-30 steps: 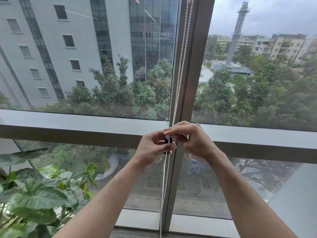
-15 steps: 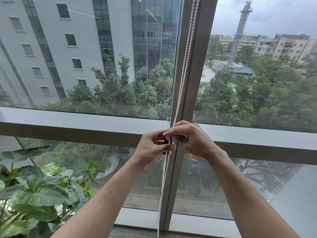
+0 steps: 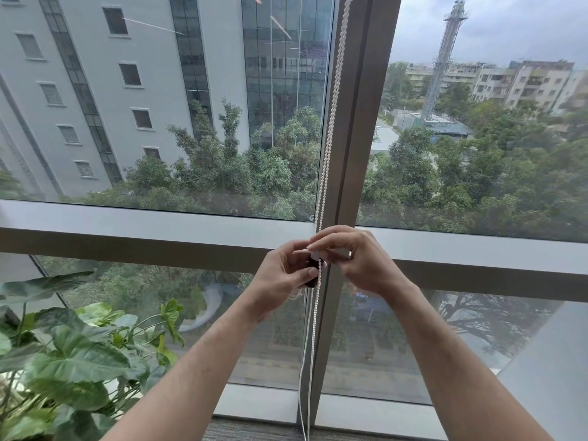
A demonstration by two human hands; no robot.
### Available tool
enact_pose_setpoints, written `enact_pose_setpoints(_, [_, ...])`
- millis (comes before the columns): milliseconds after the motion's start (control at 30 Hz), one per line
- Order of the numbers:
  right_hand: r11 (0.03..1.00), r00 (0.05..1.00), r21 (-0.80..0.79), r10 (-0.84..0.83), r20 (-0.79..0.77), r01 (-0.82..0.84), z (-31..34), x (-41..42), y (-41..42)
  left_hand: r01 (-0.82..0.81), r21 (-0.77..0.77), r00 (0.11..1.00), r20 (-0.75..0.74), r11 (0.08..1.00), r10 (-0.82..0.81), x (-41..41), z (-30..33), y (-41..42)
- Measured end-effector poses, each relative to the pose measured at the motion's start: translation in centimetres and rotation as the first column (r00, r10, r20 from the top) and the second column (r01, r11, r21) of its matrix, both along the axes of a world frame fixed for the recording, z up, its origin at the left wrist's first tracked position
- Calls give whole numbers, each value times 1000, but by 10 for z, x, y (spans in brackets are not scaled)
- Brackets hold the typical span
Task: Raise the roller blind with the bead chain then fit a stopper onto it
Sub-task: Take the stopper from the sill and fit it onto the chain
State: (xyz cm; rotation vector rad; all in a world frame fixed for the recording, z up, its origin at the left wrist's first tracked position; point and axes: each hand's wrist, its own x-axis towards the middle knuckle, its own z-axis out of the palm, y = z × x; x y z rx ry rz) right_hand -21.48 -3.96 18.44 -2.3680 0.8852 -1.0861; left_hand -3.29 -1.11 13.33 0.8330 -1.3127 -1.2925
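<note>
Your left hand (image 3: pixel 281 275) is curled around a small dark stopper (image 3: pixel 313 272), pinching it between thumb and fingers right against the white bead chain (image 3: pixel 331 128). Your right hand (image 3: pixel 356 262) meets it from the other side, its fingertips (image 3: pixel 313 247) closed on the chain just above the stopper. Both hands sit in front of the vertical window frame (image 3: pixel 359 154), level with the horizontal bar. The chain's two strands run down along that frame from the top edge, pass through your hands and hang on to the floor. A leafy plant (image 3: pixel 63 361) stands at your lower left.
</note>
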Motion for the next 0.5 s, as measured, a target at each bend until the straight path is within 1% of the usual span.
enact_pose_setpoints(200, [997,999,63,-41,7,40,-7,1,-2,-43,-6,999,1,999,43,1,-3,-1])
enact_pose_setpoints(333, [996,996,36,-85,26,84,-12,5,-1,-85,-11,996,28,996,86,-2,-3,0])
enact_pose_setpoints(500, [992,991,51,-118,65,115,-17,9,2,-143,-20,987,78,990,144,-4,-2,1])
